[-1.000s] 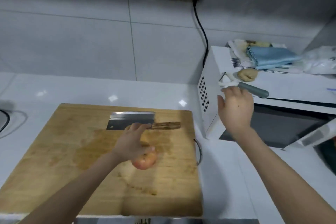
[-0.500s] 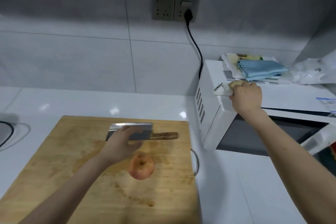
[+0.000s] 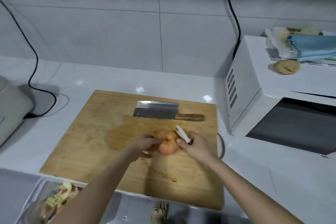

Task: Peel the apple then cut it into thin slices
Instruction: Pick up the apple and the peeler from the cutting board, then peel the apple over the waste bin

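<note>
A reddish, unpeeled apple (image 3: 167,143) sits on the wooden cutting board (image 3: 112,132), right of its middle. My left hand (image 3: 143,144) grips the apple from the left, fingers curled round it. My right hand (image 3: 195,142) holds a white peeler (image 3: 182,133) with a dark handle; its head points up and left, just beside the apple's right side. A cleaver (image 3: 158,112) with a wooden handle lies flat at the far side of the board.
A white microwave (image 3: 272,96) stands right of the board, with a blue cloth (image 3: 312,48) and a tan lump (image 3: 286,66) on top. A bin with peelings (image 3: 54,200) sits at the lower left. A beige appliance (image 3: 12,103) and its black cable (image 3: 34,71) are at the left.
My right hand took the peeler off the microwave and brought it down beside the apple. My left hand, which had let the apple go, grips it again. The view tilted down.
</note>
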A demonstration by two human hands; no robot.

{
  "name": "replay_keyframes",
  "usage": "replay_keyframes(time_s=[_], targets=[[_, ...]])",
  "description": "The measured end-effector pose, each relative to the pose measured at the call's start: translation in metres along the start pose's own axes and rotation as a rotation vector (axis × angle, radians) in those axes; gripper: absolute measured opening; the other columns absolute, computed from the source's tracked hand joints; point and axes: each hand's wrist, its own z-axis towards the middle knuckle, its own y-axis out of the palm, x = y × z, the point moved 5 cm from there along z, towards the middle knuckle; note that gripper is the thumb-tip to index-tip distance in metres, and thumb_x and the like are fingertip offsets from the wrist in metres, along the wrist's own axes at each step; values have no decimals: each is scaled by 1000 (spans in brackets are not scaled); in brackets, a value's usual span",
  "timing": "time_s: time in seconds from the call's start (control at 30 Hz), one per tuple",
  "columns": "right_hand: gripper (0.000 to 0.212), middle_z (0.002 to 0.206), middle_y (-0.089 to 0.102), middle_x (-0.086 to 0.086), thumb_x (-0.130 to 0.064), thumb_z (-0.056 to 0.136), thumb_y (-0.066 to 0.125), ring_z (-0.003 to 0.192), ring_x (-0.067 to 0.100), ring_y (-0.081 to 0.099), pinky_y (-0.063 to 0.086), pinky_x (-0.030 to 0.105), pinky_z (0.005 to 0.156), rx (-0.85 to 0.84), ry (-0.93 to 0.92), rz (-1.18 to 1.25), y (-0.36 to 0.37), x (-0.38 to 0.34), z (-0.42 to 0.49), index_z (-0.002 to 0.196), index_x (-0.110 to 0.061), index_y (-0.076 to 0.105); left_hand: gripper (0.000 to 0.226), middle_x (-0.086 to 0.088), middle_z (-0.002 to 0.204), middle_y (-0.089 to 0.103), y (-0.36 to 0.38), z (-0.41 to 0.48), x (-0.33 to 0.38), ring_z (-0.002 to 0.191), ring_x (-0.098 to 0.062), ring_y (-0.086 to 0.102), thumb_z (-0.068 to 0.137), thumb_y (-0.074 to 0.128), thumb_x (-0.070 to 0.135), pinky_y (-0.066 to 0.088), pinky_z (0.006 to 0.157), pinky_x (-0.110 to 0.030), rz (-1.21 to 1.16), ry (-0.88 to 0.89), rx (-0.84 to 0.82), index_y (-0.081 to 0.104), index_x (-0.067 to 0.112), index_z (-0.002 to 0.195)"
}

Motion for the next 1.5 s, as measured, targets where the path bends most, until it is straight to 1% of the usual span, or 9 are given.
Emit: replay_keyframes(time_s=[0.2,0.3,0.4,0.6,0.73,0.87,0.97,1.17,1.5], targets=[[30,53,44,1,-41,85,64,40,12,37,29,24,38,4,416,596,52,25,17,82,-11,60,20,-9,97,64,10,5,-5,88,-22,61,94,57,18,54,87,-44,-336,-14,-37,60,9,111],[24,53,43,2,-33,87,65,39,11,34,29,24,38,-33,408,667,58,18,15,91,-9,62,28,-7,95,59,4,0,-15,81,-21,59,97,49,31,54,69,-39,-436,-17,20,55,12,116],[13,51,44,-2,-26,88,65,41,10,35,30,24,39,-136,347,703,63,1,11,88,-14,63,42,-9,96,62,-17,-13,-26,85,-25,61,90,51,50,54,69,-38,-482,-53,10,56,15,113],[10,50,45,-5,-16,86,65,42,11,36,27,24,41,-350,230,774,100,-51,-10,85,-8,59,58,-12,104,67,-51,-42,-58,89,-24,65,74,55,57,58,63,-34,-659,-188,-371,61,15,113],[20,60,54,3,-36,86,65,47,11,46,37,29,47,-318,98,382,137,-92,-28,83,-16,63,59,-20,108,66,-91,-56,-97,92,-32,65,77,57,51,59,62,-39,-764,-193,-421,58,10,119],[41,90,69,-12,-69,72,58,83,4,62,48,30,76,-265,-177,6,176,-143,-46,97,-37,65,63,-25,111,64,-150,-73,-141,89,-37,66,76,61,51,60,62,-40,-840,-228,-444,58,8,122],[52,78,67,-12,-80,73,34,77,7,62,48,30,72,-191,-308,-208,216,-178,-63,97,-44,62,68,-25,113,64,-200,-84,-170,89,-39,66,71,63,50,60,61,-39,-798,-252,-426,56,10,126],[36,59,63,-7,-43,88,43,57,19,58,35,24,55,306,-714,-536,286,-237,-82,66,-24,64,82,-26,119,61,-266,-104,-219,89,-41,65,69,72,55,55,51,-34,-607,-284,-490,48,12,135],[30,64,61,-7,-33,91,50,63,16,47,25,28,64,265,-1127,-753,338,-289,-109,73,-17,67,56,-17,85,68,-287,-121,-252,66,-38,67,84,46,60,42,39,-18,-448,-397,-485,61,10,104]])
